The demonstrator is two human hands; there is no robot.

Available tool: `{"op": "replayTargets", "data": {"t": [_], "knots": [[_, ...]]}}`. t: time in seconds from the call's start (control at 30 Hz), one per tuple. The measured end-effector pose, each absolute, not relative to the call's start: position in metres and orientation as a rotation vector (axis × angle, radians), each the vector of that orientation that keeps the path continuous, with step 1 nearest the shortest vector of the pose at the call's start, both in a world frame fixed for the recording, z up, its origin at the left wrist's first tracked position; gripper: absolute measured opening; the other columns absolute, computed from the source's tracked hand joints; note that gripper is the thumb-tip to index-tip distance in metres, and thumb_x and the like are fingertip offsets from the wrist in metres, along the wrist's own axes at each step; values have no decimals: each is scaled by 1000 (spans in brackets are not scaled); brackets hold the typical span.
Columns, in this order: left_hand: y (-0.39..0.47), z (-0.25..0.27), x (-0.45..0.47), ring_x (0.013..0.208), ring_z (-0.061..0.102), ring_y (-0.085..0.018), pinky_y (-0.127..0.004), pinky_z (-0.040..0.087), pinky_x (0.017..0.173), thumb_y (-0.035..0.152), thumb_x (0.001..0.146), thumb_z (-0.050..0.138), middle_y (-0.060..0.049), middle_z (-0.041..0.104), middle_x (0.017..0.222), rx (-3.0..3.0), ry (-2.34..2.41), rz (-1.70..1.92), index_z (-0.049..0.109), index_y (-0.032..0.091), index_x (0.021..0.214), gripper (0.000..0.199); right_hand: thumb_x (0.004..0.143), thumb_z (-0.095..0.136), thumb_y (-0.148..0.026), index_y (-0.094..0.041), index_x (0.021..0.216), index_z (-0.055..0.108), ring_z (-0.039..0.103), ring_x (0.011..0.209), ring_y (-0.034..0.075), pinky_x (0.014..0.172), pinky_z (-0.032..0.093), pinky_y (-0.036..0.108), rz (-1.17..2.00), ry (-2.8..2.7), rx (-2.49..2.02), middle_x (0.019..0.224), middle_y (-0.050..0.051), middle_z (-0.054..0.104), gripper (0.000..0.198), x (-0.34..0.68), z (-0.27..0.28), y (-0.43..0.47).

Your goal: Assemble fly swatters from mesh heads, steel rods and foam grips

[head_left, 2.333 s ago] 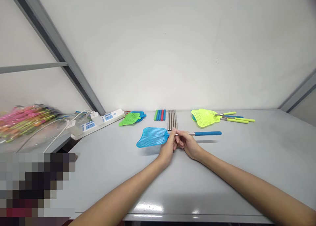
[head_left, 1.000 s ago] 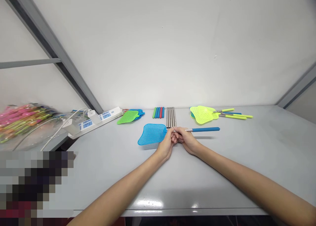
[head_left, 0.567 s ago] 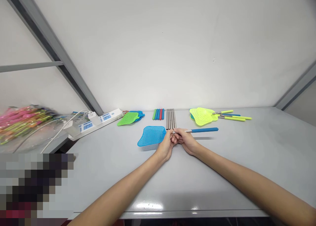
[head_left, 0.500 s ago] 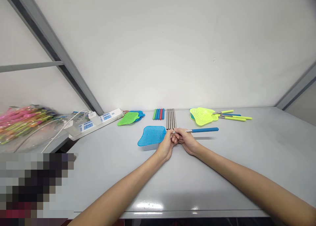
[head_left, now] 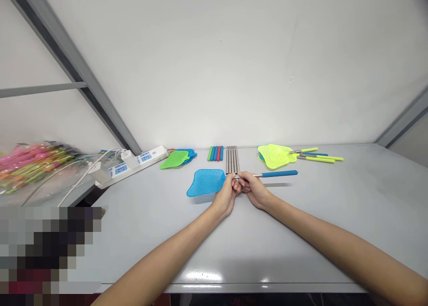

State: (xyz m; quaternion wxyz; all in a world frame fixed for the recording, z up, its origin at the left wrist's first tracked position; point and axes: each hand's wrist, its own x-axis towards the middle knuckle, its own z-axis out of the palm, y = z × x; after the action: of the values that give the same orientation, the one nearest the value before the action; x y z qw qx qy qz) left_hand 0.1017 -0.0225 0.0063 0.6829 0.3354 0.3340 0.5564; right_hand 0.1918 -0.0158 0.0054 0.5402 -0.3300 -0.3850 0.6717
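Note:
Both my hands grip a blue fly swatter [head_left: 206,182] held level just above the table, its shadow beneath. My left hand [head_left: 228,193] is closed around the joint where the perforated head meets the metal rod. Beside it, my right hand [head_left: 253,189] pinches the shiny rod, with the blue handle [head_left: 280,174] sticking out to the right. The fingers partly hide the middle of the rod. Just beyond my hands lie several metal tubes [head_left: 232,159] in a row. Left of them sit several green, blue and red handle grips [head_left: 215,153].
Green and blue swatter heads [head_left: 175,159] lie at the back left, near a white power strip [head_left: 133,164] with plugs and cables. Yellow swatters [head_left: 277,156] with rods and handles are stacked at the back right. Bagged colourful items [head_left: 40,163] rest at far left on the grey table [head_left: 334,217].
The gap between my hands has widened slightly, and the swatter's handle end has shifted a little right and upward. The camera view has moved slightly. Both hands keep their hold.

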Motion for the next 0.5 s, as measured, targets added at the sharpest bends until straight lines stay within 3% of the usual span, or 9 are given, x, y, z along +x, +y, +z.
{"op": "replayTargets", "data": {"t": [0.17,0.37,0.5], "knots": [[-26,6,103,45,35,-7,-22,34,51,49,71,53,6,33,44,856,784,1265,35,18,47,44,69,55,-31,-17,36,41,28,33,6,39,19,23,1618,-906,-750,33,-6,32,38,193,3,-15],[-28,3,103,45,35,-8,-22,32,50,53,75,47,4,38,47,1016,799,1277,41,17,47,46,71,53,-31,-16,36,45,34,33,7,39,25,23,1640,-947,-707,37,-2,45,39,193,5,-17],[-28,-1,102,46,36,-8,-22,30,50,51,75,51,4,39,48,1126,815,1277,47,17,52,41,70,51,-29,-17,36,46,39,32,9,38,28,23,1635,-965,-690,30,-4,38,36,192,7,-19]]}}
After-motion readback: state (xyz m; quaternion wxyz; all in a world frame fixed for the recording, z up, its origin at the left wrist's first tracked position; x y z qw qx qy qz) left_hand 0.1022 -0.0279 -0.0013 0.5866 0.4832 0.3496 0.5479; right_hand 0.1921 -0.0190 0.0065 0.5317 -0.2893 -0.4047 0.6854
